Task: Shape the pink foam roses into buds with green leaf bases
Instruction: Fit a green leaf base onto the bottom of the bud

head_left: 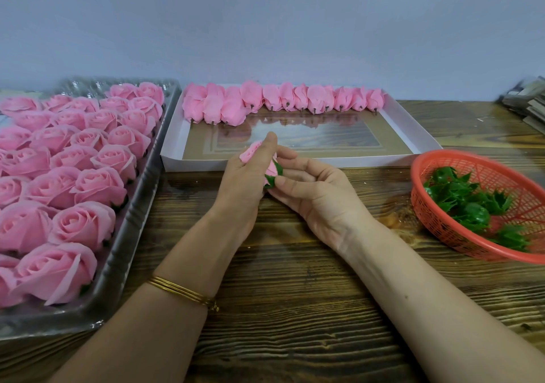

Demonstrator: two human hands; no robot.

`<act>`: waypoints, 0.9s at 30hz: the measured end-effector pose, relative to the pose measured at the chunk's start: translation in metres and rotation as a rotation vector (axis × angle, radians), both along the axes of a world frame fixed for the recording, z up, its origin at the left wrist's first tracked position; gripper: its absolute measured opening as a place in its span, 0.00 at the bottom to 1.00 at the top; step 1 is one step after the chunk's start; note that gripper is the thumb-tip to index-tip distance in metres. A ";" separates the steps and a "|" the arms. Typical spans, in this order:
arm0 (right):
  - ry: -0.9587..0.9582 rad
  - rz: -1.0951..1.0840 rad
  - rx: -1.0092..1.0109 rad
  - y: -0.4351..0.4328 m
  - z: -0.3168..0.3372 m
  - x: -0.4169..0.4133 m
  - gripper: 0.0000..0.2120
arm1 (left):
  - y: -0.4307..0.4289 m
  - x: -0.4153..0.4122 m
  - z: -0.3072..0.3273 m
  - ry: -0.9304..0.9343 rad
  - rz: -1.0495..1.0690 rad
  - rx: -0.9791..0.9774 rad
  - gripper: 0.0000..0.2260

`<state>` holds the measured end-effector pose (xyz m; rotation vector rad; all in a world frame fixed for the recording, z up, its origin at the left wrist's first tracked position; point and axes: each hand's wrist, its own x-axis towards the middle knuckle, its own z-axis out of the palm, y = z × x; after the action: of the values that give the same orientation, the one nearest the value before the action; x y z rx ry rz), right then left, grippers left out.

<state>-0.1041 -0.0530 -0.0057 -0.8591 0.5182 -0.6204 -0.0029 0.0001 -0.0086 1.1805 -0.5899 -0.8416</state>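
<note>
Grips pink bud [253, 150] in left hand [241, 182], pinches green leaf base [278, 171] with right hand [321, 197]; long axis slanted, tip far-left, base near-right.

I can read no text, label, brand, number or sign anywhere in my view. The stack of flat items [528, 104] at the far right edge of the counter is too blurred for me to tell whether it carries any print.
</note>
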 end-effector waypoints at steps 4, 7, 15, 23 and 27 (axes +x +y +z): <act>0.045 -0.076 -0.124 0.003 -0.001 0.001 0.19 | -0.001 0.000 -0.001 0.002 0.003 -0.001 0.17; 0.045 -0.117 -0.184 0.005 -0.001 0.001 0.20 | -0.001 0.000 -0.001 0.031 0.009 -0.009 0.16; 0.053 0.010 -0.086 -0.001 0.004 -0.001 0.11 | 0.000 0.001 0.001 0.066 0.040 0.000 0.19; 0.161 0.123 0.015 -0.007 0.008 -0.006 0.09 | -0.001 0.002 -0.001 0.001 0.006 0.005 0.21; 0.098 0.159 0.027 -0.007 0.005 -0.006 0.10 | -0.001 0.003 -0.003 -0.007 -0.006 0.012 0.20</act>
<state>-0.1104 -0.0600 -0.0009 -0.8992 0.5399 -0.4265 0.0002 -0.0014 -0.0114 1.1936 -0.5953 -0.8471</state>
